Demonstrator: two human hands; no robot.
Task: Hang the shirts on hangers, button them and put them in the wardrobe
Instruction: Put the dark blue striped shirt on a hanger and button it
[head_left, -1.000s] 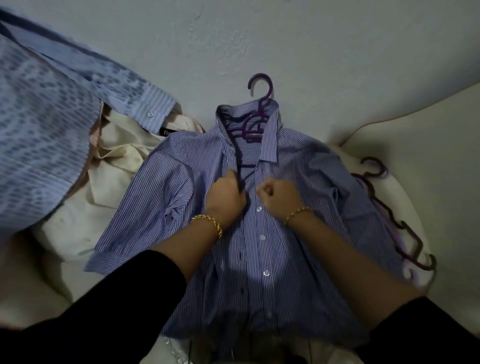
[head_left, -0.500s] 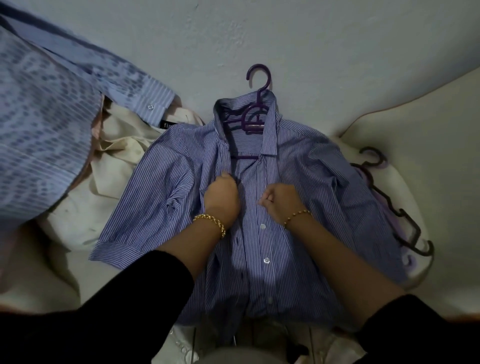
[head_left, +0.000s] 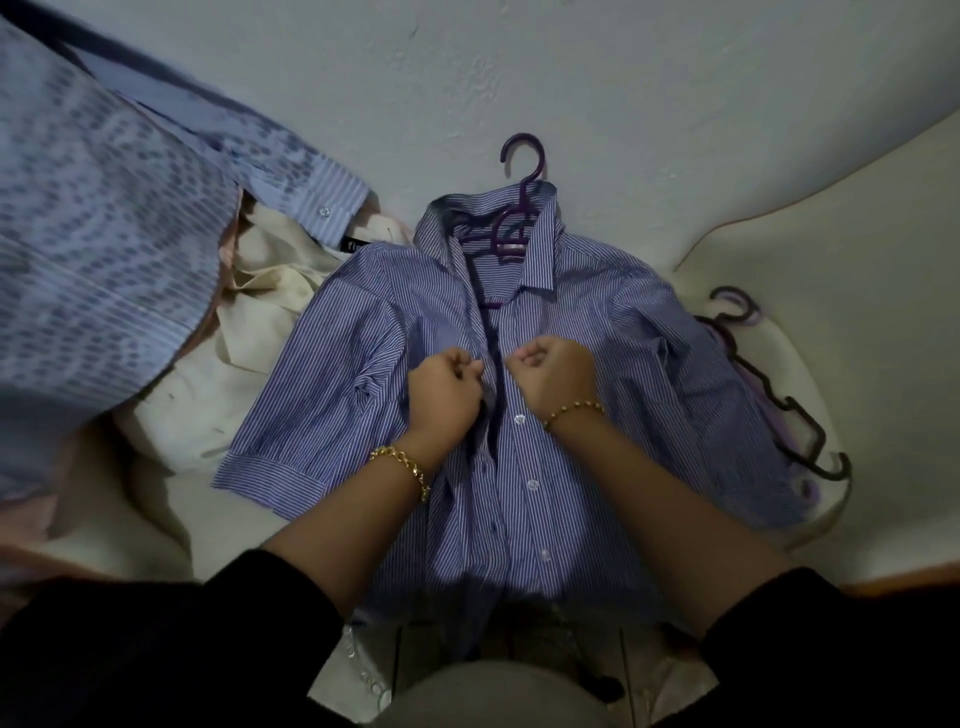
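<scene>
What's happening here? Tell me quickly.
A person is buttoning a striped shirt laid flat on a pale surface with a purple hanger inside its collar. The left hand and right hand each pinch one front edge at chest height. The front gapes open from the collar down to the hands. Other shirts are heaped on the left, and spare hangers lie on the right.
</scene>
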